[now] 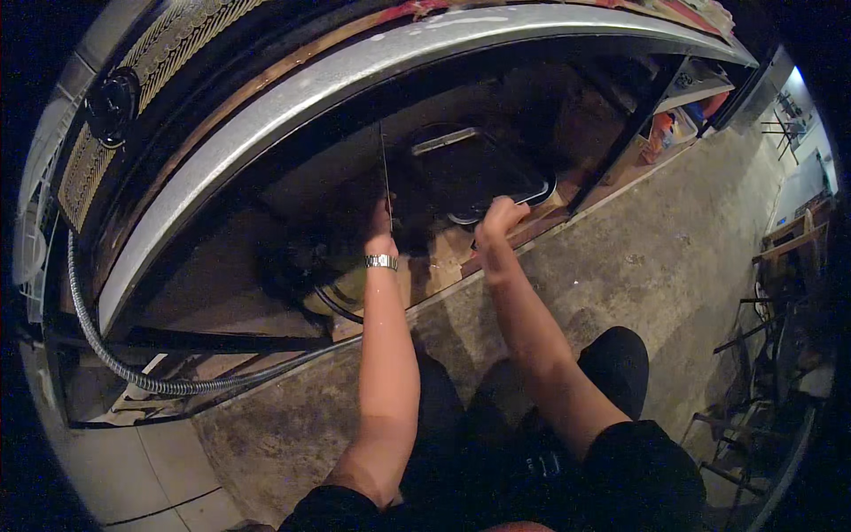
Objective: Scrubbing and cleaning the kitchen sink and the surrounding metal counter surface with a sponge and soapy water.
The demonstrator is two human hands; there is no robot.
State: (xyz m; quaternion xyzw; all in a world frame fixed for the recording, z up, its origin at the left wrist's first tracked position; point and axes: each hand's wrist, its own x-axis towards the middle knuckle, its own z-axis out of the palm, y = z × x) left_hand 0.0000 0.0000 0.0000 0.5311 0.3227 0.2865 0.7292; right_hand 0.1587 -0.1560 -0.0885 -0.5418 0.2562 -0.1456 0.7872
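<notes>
Both my arms reach under a metal-edged counter into a dark lower shelf. My left hand [382,232], with a metal watch on its wrist, grips a thin flat sheet [385,164] that stands on edge and shows only as a narrow bright line. Its fingers are partly lost in shadow. My right hand [503,217] is closed at the near rim of a black rectangular tray [479,173] with rounded corners and shiny edges. How its fingertips sit on the rim is hidden. Below and left of my left hand, a dark curved rim and a yellowish surface [350,293] show dimly.
The counter's metal edge [355,60] arches above my hands. A flexible metal hose [160,385] runs along the left and the shelf's front. A black slanted post [625,133] stands right of the tray, with colourful packages [669,129] beyond. Metal-legged stools [736,434] stand on the right.
</notes>
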